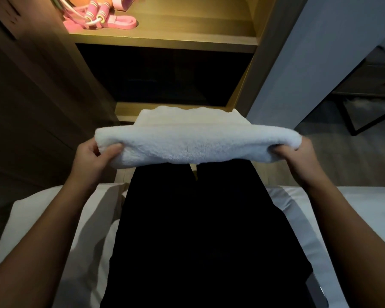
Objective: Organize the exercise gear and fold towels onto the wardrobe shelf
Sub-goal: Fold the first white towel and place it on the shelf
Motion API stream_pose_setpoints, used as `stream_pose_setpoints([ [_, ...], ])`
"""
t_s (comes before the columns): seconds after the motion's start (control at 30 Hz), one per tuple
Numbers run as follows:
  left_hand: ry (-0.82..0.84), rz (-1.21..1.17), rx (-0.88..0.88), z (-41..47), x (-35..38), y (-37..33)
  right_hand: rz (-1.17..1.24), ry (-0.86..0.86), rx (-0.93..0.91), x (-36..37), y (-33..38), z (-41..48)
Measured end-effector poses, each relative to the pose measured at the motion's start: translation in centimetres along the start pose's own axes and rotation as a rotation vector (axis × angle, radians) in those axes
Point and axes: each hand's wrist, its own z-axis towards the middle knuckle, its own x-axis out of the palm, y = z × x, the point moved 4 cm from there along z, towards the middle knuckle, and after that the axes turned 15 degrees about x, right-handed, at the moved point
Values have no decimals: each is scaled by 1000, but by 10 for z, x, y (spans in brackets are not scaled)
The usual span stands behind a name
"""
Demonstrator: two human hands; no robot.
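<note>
Head view looks down on a folded white towel [198, 145] held level between both grips, over the person's black-clad legs [198, 230]. The left grip [96, 158] clasps the towel's left end, with the thumb on the near face and the fingers curled round the end. The right grip [298, 158] clasps the right end the same way, thumb pressed into the pile. The towel spans the whole gap between the grips, with its thick rounded fold toward the person and thinner layers showing on the far side. Beyond the grips stands the open wardrobe. Its lit shelf [165, 25] lies well ahead of them and carries pink exercise gear [111, 18] toward its left, with striped handles and cords among it. Behind the grips, a white bed [53, 218] shows on both sides of the legs.
</note>
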Motion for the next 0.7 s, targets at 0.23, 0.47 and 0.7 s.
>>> stream_pose_setpoints([
  [0.23,-123,-338,-304,20,22,-16,340,62,249,3,-4,12],
  [0.47,-5,-231,-170,-20,6,10,106,200,300,3,-42,-9],
  [0.7,22,-128,-225,-59,-7,39,115,109,292,12,-35,-8],
])
